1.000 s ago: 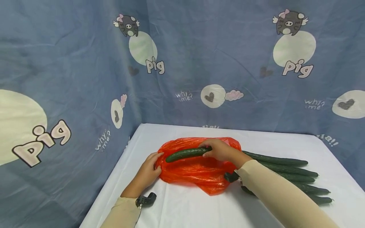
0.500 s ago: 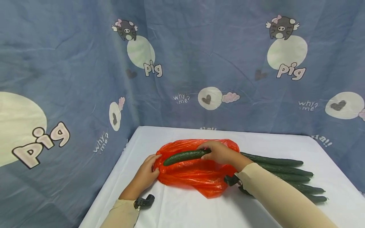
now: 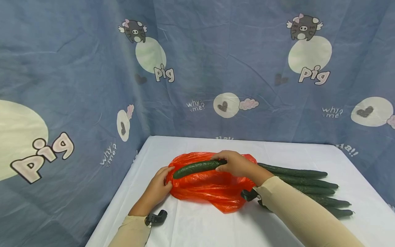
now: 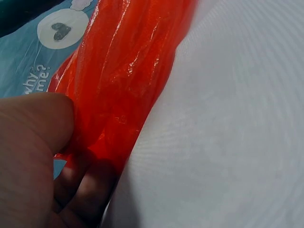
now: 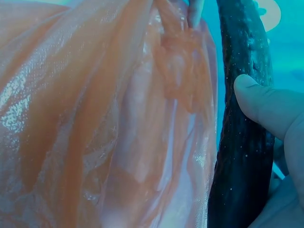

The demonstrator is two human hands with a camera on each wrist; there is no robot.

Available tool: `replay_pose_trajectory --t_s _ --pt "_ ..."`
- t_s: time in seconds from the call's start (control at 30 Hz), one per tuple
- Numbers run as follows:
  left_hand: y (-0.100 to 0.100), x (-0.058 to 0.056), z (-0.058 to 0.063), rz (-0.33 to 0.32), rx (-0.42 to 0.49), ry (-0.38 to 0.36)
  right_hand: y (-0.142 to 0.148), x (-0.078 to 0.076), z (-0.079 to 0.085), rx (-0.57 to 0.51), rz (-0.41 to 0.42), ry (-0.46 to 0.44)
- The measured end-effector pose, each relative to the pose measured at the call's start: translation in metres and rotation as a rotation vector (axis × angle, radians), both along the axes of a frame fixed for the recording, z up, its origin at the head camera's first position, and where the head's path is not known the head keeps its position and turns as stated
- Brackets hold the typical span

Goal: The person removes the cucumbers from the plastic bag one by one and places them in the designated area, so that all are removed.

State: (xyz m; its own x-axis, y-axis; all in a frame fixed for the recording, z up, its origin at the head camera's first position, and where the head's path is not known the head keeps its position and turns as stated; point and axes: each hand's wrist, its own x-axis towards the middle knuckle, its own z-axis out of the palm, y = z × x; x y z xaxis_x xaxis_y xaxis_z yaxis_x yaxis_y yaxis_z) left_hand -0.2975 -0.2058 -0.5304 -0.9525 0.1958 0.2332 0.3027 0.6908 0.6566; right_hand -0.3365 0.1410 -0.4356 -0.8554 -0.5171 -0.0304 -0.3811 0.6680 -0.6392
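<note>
A red plastic bag (image 3: 203, 188) lies crumpled on the table. My left hand (image 3: 156, 187) pinches the bag's left edge; in the left wrist view the thumb (image 4: 42, 118) presses the red film (image 4: 118, 80) with fingers behind it. Above the bag, my right hand (image 3: 236, 164) grips a dark green cucumber (image 3: 195, 168) by its right end, and the cucumber's free end points left toward my left hand. The right wrist view shows the thumb (image 5: 256, 97) across the cucumber (image 5: 244, 156), beside the bag's wrinkled film (image 5: 118, 118).
Several cucumbers (image 3: 311, 181) lie side by side to the right on the white-covered table (image 3: 197, 226), partly hidden by my right forearm. A blue printed curtain (image 3: 185, 68) stands behind and to the left. Each wrist wears a small black camera (image 3: 158, 218).
My right hand and the cucumber have moved slightly left over the bag. My left hand keeps its hold on the bag's edge. The head view has shifted a little.
</note>
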Motion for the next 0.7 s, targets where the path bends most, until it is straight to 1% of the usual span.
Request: replay_pose_trajectory --t_s 0.2,0.3,0.4,0.53,0.7 --pt "0.000 0.000 0.002 0.002 0.015 -0.037 0.005 0.009 0.003 0.000 0.007 0.019" --pt "0.001 0.001 0.002 0.002 0.015 -0.023 0.011 0.018 0.005 -0.008 0.012 0.033" --pt "0.002 0.000 0.001 0.001 0.009 0.002 0.018 0.028 0.004 -0.016 0.037 0.073" --pt "0.002 -0.001 0.000 -0.007 0.009 0.010 0.029 0.041 0.002 -0.012 0.064 0.120" --pt "0.001 -0.001 -0.001 0.000 0.013 -0.007 0.041 0.055 -0.001 -0.013 0.056 0.106"
